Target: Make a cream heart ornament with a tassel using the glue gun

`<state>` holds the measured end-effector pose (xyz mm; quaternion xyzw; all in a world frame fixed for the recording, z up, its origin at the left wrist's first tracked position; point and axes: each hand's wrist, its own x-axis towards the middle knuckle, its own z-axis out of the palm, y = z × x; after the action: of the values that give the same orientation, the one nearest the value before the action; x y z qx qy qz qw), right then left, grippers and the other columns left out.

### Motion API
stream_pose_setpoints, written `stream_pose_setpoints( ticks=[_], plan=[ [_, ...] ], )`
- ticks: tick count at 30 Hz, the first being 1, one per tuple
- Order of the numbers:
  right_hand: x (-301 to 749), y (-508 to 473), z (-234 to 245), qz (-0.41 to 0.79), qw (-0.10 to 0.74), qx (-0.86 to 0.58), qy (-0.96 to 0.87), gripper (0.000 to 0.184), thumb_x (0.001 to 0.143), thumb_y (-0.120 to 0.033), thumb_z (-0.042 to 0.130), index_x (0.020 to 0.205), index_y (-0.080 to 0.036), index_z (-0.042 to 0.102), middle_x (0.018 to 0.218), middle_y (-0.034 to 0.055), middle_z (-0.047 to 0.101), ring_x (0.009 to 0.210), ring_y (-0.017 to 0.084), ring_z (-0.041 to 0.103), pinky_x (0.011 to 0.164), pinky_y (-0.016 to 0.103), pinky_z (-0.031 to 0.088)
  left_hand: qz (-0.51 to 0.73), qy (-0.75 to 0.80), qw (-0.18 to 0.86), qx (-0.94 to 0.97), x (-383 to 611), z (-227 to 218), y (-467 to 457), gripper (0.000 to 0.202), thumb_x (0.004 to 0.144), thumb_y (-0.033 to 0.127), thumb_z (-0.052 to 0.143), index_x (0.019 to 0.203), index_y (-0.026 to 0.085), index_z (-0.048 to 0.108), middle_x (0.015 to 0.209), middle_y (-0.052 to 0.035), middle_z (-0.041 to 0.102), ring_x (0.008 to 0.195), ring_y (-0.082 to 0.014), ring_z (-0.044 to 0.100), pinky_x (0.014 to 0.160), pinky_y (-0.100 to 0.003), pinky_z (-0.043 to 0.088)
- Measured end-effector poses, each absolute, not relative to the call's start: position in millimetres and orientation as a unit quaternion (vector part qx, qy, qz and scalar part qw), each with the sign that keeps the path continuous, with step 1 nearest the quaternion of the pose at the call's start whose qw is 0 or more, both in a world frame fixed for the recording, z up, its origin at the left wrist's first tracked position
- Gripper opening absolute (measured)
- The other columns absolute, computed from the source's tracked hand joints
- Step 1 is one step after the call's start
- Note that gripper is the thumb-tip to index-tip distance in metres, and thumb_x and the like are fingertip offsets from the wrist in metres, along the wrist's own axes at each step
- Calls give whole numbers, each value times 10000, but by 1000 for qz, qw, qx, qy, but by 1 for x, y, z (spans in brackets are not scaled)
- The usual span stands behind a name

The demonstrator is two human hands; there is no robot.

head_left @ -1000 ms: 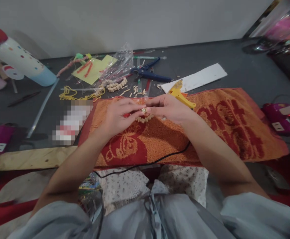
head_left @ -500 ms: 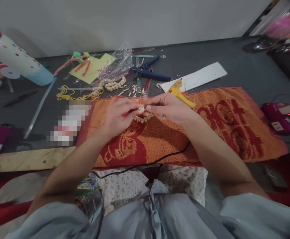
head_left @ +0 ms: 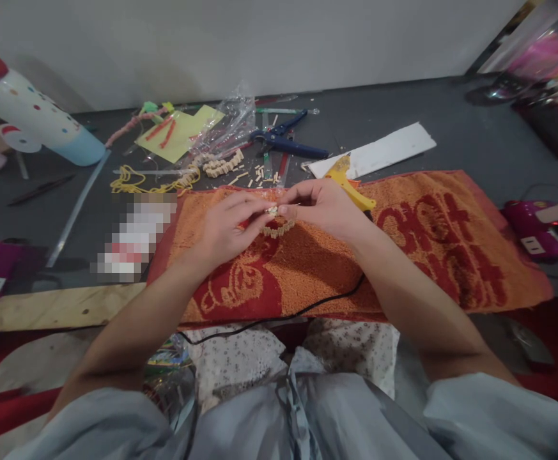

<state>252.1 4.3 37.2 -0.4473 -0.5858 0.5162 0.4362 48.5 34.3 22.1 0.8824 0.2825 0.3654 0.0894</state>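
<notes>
A small curved chain of pale wooden pieces (head_left: 279, 229) hangs in a loop between my hands, just over an orange and red towel (head_left: 317, 268). My left hand (head_left: 233, 223) is closed, pinching the chain's upper end between thumb and fingers. Close against that same end, my right hand (head_left: 324, 207) has its thumb and fingers drawn together. A thin pale sliver shows by the right fingers, too small to name. Just behind my right hand lies a yellow glue gun (head_left: 346, 182), partly hidden.
Behind the towel lie loose wooden bits (head_left: 259, 174), another wooden chain (head_left: 224, 165), blue pliers (head_left: 288, 140), crumpled clear plastic (head_left: 231, 121) and a white strip (head_left: 379, 150). A tumbler (head_left: 43, 118) stands left; purple devices (head_left: 547, 227) flank both sides. A black cord (head_left: 279, 316) crosses the towel's front.
My right thumb and fingers have parted slightly from the chain's upper end. The chain has shifted a little to the right; my left hand keeps its pinch.
</notes>
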Motion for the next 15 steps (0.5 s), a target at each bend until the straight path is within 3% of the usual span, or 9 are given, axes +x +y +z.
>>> stream_pose_setpoints(
  ticks=[9, 15],
  plan=[
    [251, 2, 39, 517, 433, -443, -591, 143, 746, -291, 688, 691, -162, 660, 640, -7, 600, 599, 91, 479, 569, 244, 371, 377, 277, 79, 880, 49, 20, 35, 173, 894, 311, 597, 953, 203, 718, 866, -29, 724, 780, -130, 656, 714, -261, 510],
    [249, 3, 39, 526, 428, -440, -590, 201, 754, -344, 678, 687, -159, 636, 628, -11, 598, 559, 80, 434, 526, 238, 329, 406, 252, 93, 874, 50, 21, 35, 138, 885, 269, 621, 952, 198, 719, 865, -31, 729, 768, -119, 659, 708, -246, 509]
  ],
)
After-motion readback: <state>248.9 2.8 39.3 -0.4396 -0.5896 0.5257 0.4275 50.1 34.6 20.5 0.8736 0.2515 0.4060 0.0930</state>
